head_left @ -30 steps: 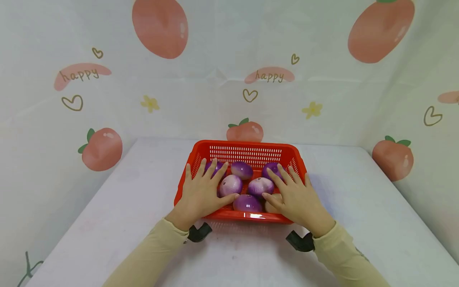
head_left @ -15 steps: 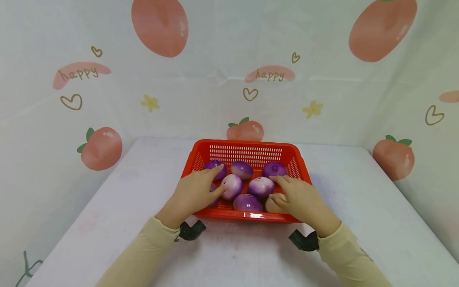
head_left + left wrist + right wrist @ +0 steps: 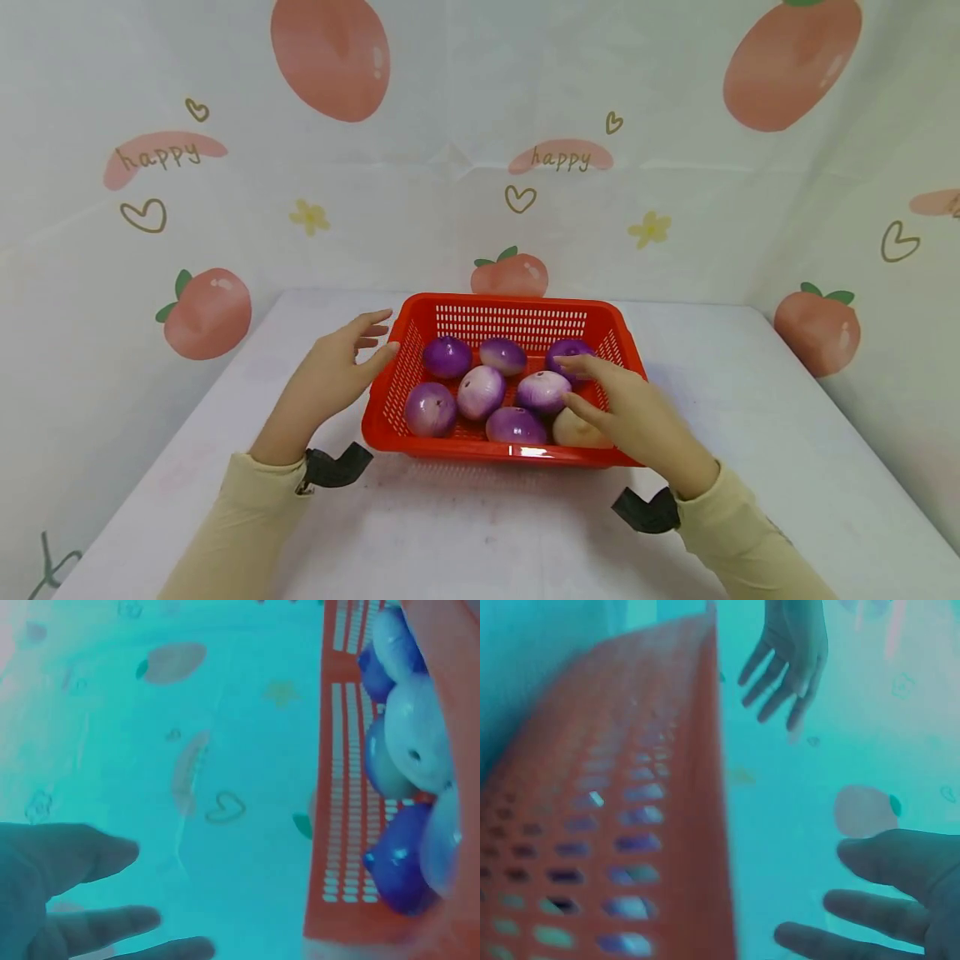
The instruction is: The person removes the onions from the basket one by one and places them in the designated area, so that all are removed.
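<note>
A red slotted plastic basket [image 3: 465, 450] stands on the table with several purple onions [image 3: 431, 409] inside, and one pale beige onion [image 3: 576, 427] at its front right. My left hand [image 3: 322, 383] hovers just left of the basket, fingers loosely extended, thumb apart and near the left rim. Nothing is in it. My right hand [image 3: 641, 414] hangs over the basket's right side with thumb and fingers parted, hiding part of the beige onion. It holds nothing. In the left wrist view, the left fingers [image 3: 97, 928] are apart from the basket wall [image 3: 324, 825].
The white table [image 3: 480, 542] runs out on both sides of the basket and in front of it. Behind hangs a pale cloth backdrop [image 3: 420, 192] printed with fruit, hearts and flowers. A black bracket [image 3: 339, 465] is on each wrist.
Both hands were spread over the onions, then drew back with fingers lowered. My left hand has moved left out of the basket, uncovering onions there. My right hand stays over the right side.
</note>
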Motion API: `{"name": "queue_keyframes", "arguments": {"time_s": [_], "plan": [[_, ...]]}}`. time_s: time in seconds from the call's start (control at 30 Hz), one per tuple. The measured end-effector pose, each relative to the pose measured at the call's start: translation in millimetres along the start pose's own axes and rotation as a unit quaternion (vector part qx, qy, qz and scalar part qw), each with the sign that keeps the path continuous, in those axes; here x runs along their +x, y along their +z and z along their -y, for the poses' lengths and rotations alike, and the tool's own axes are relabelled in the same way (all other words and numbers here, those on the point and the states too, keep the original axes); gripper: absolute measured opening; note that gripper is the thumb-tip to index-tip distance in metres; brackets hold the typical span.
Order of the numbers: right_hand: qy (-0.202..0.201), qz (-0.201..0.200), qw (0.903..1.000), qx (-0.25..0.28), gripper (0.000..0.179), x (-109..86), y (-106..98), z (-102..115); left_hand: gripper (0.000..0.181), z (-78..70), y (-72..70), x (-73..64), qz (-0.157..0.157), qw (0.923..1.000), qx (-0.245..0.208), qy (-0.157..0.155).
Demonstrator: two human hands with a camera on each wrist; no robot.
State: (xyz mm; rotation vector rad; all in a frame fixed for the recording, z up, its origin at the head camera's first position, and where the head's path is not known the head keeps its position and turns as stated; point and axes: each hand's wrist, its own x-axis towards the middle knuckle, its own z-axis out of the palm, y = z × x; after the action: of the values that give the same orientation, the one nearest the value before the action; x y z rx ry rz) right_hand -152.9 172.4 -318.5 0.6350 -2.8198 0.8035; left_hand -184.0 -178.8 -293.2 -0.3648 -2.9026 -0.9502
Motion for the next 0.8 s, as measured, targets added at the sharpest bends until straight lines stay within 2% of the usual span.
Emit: {"name": "queue_keyframes", "arguments": {"time_s": [0.07, 0.17, 0.37, 0.57, 0.8], "plan": [[0.001, 0.014, 0.9986, 0.051, 0.044, -0.1, 3.1, 1.0, 0.057, 8.6, -2.1, -0.6, -0.012, 0.9996, -0.024, -0.006], [0.001, 0.037, 0.9918, 0.123, 0.043, 0.9, 9.9, 1.7, 0.058, 19.8, -0.9, -0.3, -0.012, 0.9977, -0.064, -0.02], [0.013, 0.059, 0.9788, 0.196, 0.046, 5.2, 22.5, 3.5, 0.067, 36.8, 8.9, 5.7, 0.015, 0.9874, -0.151, -0.046], [0.045, 0.086, 0.9704, 0.221, 0.046, 12.0, 31.8, 5.0, 0.074, 47.9, 17.8, 13.6, 0.039, 0.9645, -0.248, -0.082], [0.086, 0.119, 0.9637, 0.223, 0.048, 21.3, 38.8, 5.3, 0.077, 59.1, 25.4, 23.3, 0.087, 0.94, -0.306, -0.124]]}}
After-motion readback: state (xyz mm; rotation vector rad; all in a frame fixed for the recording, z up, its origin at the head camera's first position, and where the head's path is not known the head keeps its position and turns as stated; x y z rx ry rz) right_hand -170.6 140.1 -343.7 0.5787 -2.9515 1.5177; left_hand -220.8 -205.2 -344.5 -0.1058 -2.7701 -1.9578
